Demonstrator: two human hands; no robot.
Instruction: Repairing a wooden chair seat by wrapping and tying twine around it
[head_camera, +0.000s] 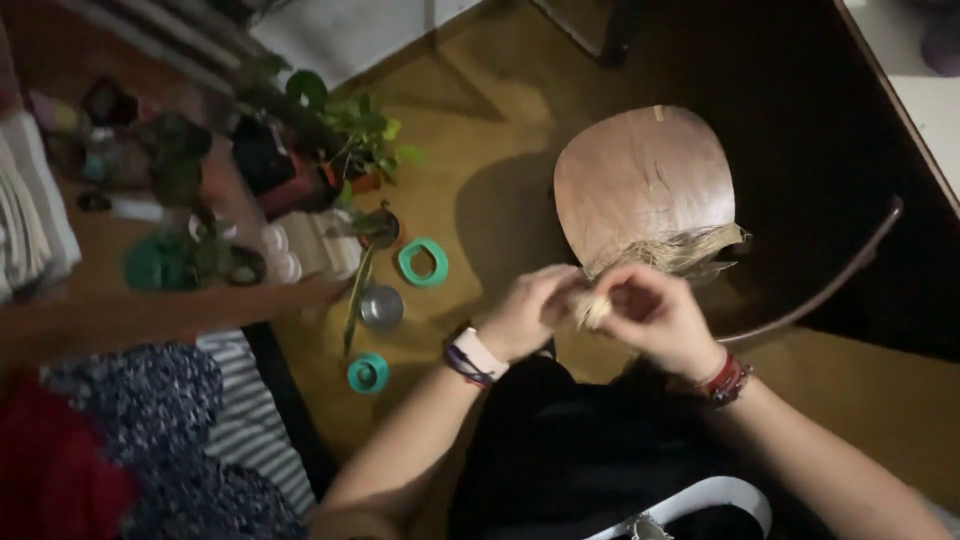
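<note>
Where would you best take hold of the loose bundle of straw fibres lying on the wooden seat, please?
Probably at the gathered end of the straw bundle, near the seat's front edge beside the right hand, coming from above. There the strands bunch together; at the far right they fan out loose.

A: Identify the supporting surfaces.
B: Ochre floor (480, 130); wooden chair seat (640, 175).
A: Items resting directly on each?
B: Floor: two teal rings (423, 262) (368, 373), potted plant (362, 140). Seat: pale straw fibres (680, 250) at its near edge.
</note>
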